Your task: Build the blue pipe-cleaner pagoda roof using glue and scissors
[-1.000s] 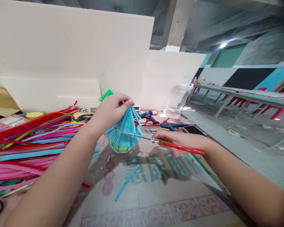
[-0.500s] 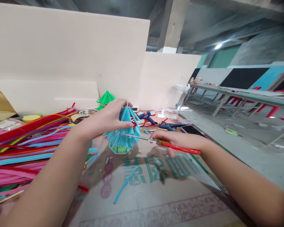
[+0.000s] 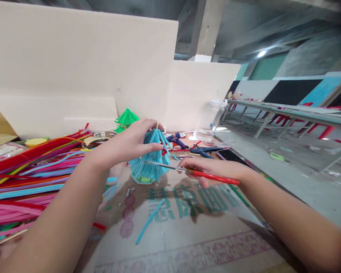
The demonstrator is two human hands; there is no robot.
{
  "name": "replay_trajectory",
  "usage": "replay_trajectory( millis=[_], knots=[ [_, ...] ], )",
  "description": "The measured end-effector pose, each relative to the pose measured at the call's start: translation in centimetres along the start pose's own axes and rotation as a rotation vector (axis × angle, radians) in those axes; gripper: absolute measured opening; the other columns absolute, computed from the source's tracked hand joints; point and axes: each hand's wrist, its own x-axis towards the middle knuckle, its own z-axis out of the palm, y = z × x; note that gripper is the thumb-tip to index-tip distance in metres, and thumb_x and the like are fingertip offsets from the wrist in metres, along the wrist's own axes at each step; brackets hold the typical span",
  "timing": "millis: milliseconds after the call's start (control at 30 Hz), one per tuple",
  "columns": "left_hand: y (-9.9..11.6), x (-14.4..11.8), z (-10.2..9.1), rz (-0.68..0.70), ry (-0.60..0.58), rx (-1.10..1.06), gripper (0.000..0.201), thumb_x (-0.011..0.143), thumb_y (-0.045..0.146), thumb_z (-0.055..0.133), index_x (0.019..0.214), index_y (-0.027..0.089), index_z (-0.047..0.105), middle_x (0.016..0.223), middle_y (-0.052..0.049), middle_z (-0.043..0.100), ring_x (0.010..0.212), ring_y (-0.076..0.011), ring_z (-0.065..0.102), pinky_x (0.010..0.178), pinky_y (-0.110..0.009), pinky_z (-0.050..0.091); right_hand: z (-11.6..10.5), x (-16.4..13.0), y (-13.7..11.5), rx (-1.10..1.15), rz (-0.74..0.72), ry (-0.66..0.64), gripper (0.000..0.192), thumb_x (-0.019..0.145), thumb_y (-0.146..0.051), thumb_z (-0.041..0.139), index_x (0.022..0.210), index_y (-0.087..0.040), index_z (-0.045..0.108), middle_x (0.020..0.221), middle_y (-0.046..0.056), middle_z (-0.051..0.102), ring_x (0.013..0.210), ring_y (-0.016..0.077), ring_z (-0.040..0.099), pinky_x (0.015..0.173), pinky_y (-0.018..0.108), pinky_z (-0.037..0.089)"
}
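Note:
My left hand (image 3: 130, 142) grips the top of a small cone-shaped model made of light blue pipe cleaners (image 3: 147, 167), holding it just above the table. My right hand (image 3: 210, 170) holds red-handled scissors (image 3: 216, 177); their metal blades reach left against the lower part of the blue model. A cut piece of blue pipe cleaner (image 3: 150, 220) lies on the table in front of the model.
A large pile of coloured pipe cleaners (image 3: 31, 178) covers the left of the table. A green pipe-cleaner model (image 3: 126, 118), a blue glue gun (image 3: 176, 140), blue pliers (image 3: 201, 151), a phone (image 3: 230, 154) and a clear jar (image 3: 213, 115) lie behind. White boards (image 3: 82, 64) stand at the back.
My left hand has turned the blue model slightly and shifted its grip at the top. The scissors stay at the model's lower edge. The view has drifted a little.

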Motion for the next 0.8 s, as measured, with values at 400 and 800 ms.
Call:
replay_trajectory(
  millis=[400,800],
  knots=[
    [0.5,0.1,0.2,0.010,0.011,-0.002,0.044,0.086,0.042,0.060,0.122,0.019,0.052,0.123,-0.009,0.057,0.117,-0.0248,0.053,0.098,-0.038,0.043,1.0,0.1,0.0,0.007,-0.084,0.005,0.050,0.094,-0.056,0.044,0.127,-0.018,0.046,0.104,0.007,0.057,0.081,0.0147,0.050,0.073,0.028,0.043],
    [0.6,0.0,0.1,0.004,-0.005,-0.003,0.043,0.086,0.041,0.060,0.123,0.020,0.051,0.124,-0.008,0.056,0.117,-0.0241,0.053,0.098,-0.037,0.043,1.5,0.9,-0.5,0.059,-0.096,0.068,0.075,0.081,-0.081,0.032,0.114,-0.017,0.051,0.090,0.003,0.050,0.074,0.0138,0.043,0.066,0.026,0.039]
  ],
)
